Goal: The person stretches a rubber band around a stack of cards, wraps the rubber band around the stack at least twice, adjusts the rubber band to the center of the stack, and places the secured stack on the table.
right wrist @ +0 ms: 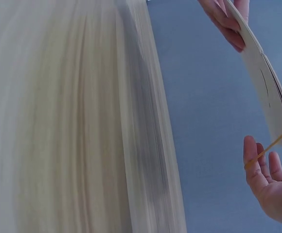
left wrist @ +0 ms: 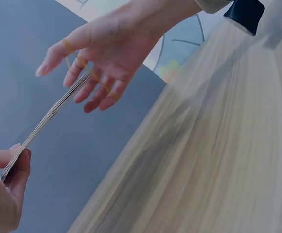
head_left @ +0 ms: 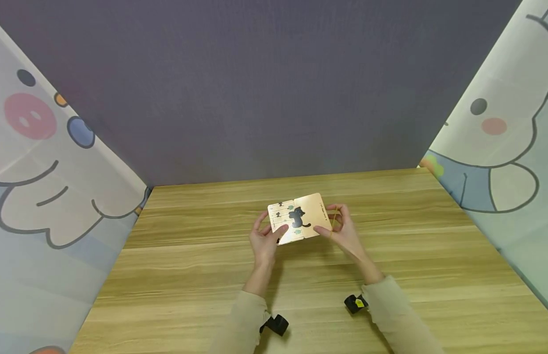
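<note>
A small cream booklet (head_left: 315, 209) with a black cat drawn across its seam is held over the table. My left hand (head_left: 261, 241) grips its left end, thumb on top and fingers beneath. Seen edge-on in the left wrist view, the booklet (left wrist: 51, 113) has several thin layers and a slight bend midway. At the other end is my right hand (head_left: 346, 232), its fingers spread apart and the thumb over the booklet's edge in the head view. A yellow rubber band (right wrist: 273, 144) is stretched around the right thumb and fingers, close by the booklet's right end.
The wood-grain table (head_left: 189, 275) lies beneath both hands. A dark grey panel (head_left: 274, 98) rises behind it, with cartoon-printed cloth (head_left: 35, 196) at the sides. Black wrist devices (head_left: 279, 324) sit by both sleeves.
</note>
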A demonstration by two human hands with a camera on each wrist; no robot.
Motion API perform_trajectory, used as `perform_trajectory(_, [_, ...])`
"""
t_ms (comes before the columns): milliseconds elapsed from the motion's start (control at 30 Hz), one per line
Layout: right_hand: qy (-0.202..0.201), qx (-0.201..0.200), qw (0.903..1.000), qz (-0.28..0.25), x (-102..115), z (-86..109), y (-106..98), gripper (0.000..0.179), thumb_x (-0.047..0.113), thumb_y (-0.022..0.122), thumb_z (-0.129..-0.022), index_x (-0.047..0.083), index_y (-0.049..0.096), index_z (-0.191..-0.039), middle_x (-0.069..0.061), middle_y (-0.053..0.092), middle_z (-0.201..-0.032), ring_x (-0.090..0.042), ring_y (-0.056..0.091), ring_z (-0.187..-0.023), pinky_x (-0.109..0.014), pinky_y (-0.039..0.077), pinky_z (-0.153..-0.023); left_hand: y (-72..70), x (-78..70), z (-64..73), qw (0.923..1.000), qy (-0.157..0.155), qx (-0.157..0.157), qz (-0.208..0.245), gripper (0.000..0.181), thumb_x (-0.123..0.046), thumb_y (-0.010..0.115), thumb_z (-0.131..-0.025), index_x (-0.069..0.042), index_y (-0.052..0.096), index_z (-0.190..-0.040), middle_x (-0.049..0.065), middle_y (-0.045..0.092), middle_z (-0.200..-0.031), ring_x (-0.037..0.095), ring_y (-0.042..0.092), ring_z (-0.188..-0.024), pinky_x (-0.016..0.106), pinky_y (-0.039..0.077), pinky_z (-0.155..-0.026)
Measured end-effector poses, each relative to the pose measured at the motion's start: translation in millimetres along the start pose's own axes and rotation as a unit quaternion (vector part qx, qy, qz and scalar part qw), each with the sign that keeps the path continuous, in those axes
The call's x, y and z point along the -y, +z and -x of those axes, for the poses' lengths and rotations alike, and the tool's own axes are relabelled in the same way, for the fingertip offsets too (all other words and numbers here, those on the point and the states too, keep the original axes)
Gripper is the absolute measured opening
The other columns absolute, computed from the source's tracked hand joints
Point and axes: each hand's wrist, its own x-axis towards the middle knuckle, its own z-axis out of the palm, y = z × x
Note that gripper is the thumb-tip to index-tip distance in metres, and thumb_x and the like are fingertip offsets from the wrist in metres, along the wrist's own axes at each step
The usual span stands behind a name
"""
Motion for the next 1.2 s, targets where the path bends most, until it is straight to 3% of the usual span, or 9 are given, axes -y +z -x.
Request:
perform_trajectory(167, [0.005, -0.015, 0.9999, 0.000, -42, -4.8, -8, 0.066, 0.003, 0.075, -0.068, 0.005, 0.035, -0.120, -0.014, 0.039, -0.116, -0.024, 0.047, -0.092, -0.029, 0.055, -0.065, 1.2, 0.2, 1.7, 0.9998, -0.014, 0.007, -0.009, 0.061, 0.013, 0.071, -0.064, 0.000, 0.050, -0.120, 0.026, 0.063, -0.086, 0.023, 0.065, -0.069, 0.027, 0.056, -0.058])
perform_trajectory(333, [0.019, -0.024, 0.9990, 0.031, -48, -6.2, -12, 0.065, 0.011, 0.077, -0.068, 0.014, 0.036, -0.118, -0.012, 0.041, -0.114, -0.029, 0.049, -0.091, -0.037, 0.054, -0.060, -1.2, 2.2, 1.2, 0.9987, -0.008, 0.037, -0.033, 0.061, 0.012, 0.072, -0.064, 0.001, 0.050, -0.120, 0.026, 0.063, -0.088, 0.024, 0.065, -0.071, 0.027, 0.056, -0.060])
perform_trajectory(467, [0.034, -0.014, 0.9966, 0.073, -29, -5.1, -12, 0.062, 0.018, 0.076, -0.070, 0.015, 0.036, -0.117, -0.009, 0.040, -0.118, -0.026, 0.049, -0.095, -0.031, 0.051, -0.064, -3.9, 2.0, 1.1, 0.9957, 0.001, 0.075, -0.055, 0.061, 0.011, 0.072, -0.065, 0.003, 0.050, -0.121, 0.028, 0.062, -0.091, 0.028, 0.065, -0.076, 0.026, 0.055, -0.060])
perform_trajectory(633, [0.077, 0.032, 0.9952, 0.052, 32, -7.9, -5, 0.062, 0.008, 0.072, -0.073, -0.003, 0.030, -0.118, -0.020, 0.036, -0.119, -0.027, 0.048, -0.097, -0.026, 0.050, -0.067, -9.2, 1.0, 0.5, 0.9907, 0.007, 0.117, -0.070, 0.061, 0.010, 0.072, -0.065, 0.005, 0.049, -0.121, 0.028, 0.060, -0.096, 0.031, 0.063, -0.081, 0.027, 0.055, -0.064])
perform_trajectory(700, [0.096, 0.051, 0.9929, 0.048, 56, -11.0, -3, 0.063, 0.001, 0.070, -0.073, -0.009, 0.027, -0.118, -0.024, 0.036, -0.118, -0.032, 0.046, -0.102, -0.031, 0.050, -0.076, -11.1, 0.3, -0.1, 0.9888, 0.003, 0.128, -0.076, 0.060, 0.009, 0.072, -0.065, 0.005, 0.050, -0.121, 0.028, 0.060, -0.096, 0.031, 0.063, -0.081, 0.028, 0.055, -0.065])
perform_trajectory(800, [0.096, 0.073, 0.9920, 0.038, 64, -15.8, -7, 0.063, -0.008, 0.068, -0.071, -0.010, 0.028, -0.120, -0.026, 0.037, -0.119, -0.038, 0.042, -0.107, -0.032, 0.045, -0.087, -10.7, -10.3, 3.5, 0.9853, -0.001, 0.141, -0.097, 0.060, 0.011, 0.072, -0.064, 0.006, 0.049, -0.120, 0.028, 0.060, -0.096, 0.032, 0.063, -0.082, 0.027, 0.055, -0.067])
perform_trajectory(933, [0.090, 0.097, 0.9910, 0.018, 60, -21.8, -15, 0.066, -0.012, 0.068, -0.068, -0.010, 0.029, -0.122, -0.027, 0.039, -0.119, -0.043, 0.044, -0.104, -0.029, 0.048, -0.084, -8.9, -23.5, 8.3, 0.9795, 0.004, 0.158, -0.125, 0.058, 0.015, 0.069, -0.065, 0.010, 0.048, -0.118, 0.030, 0.059, -0.097, 0.037, 0.061, -0.083, 0.026, 0.055, -0.066])
perform_trajectory(1033, [0.092, 0.119, 0.9886, -0.003, 62, -24.8, -18, 0.065, -0.015, 0.064, -0.070, -0.010, 0.028, -0.124, -0.024, 0.040, -0.119, -0.044, 0.046, -0.101, -0.029, 0.052, -0.077, -11.3, -18.1, 5.1, 0.9769, 0.001, 0.172, -0.126, 0.059, 0.014, 0.070, -0.064, 0.009, 0.048, -0.119, 0.029, 0.059, -0.097, 0.036, 0.062, -0.082, 0.026, 0.055, -0.066])
perform_trajectory(1200, [0.091, 0.130, 0.9870, -0.025, 64, -29.3, -22, 0.053, -0.016, 0.056, -0.077, -0.011, 0.031, -0.122, -0.017, 0.046, -0.115, -0.041, 0.051, -0.098, -0.032, 0.052, -0.079, -15.5, -5.3, -0.1, 0.9744, -0.005, 0.188, -0.123, 0.063, 0.009, 0.073, -0.063, 0.006, 0.048, -0.120, 0.026, 0.060, -0.097, 0.027, 0.064, -0.079, 0.027, 0.055, -0.066])
